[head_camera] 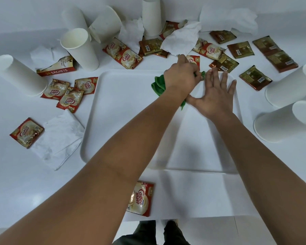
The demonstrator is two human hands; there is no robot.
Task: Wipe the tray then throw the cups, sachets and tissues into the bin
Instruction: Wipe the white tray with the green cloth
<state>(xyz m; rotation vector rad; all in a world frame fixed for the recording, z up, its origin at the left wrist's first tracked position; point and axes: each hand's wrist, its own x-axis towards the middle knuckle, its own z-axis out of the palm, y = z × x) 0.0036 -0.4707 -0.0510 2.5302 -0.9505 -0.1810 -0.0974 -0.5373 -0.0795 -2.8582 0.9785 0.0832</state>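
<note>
While left hand (181, 76) grips green cloth (159, 85) at tray (124, 110) far right corner, right hand (213, 93) lies flat, fingers spread, pinning tray beside it. Advice: keep pressure even, sweep corner to near edge. Cups, sachets, tissues lie scattered around tray.

White table (11, 183): matte, plain, fills most of the view; soft grey shadows lie across its near part. Torn carton piece (57, 67), far-left area of the table: lies flat, red band along its lower edge with "24 SACHETS" in white capitals, cream printed panel above, top edge ragged. Near edge, centre: a flat white sheet or panel (193, 195) with straight edges; cannot tell which. Below the table edge, pale grey floor (219, 232).
</note>
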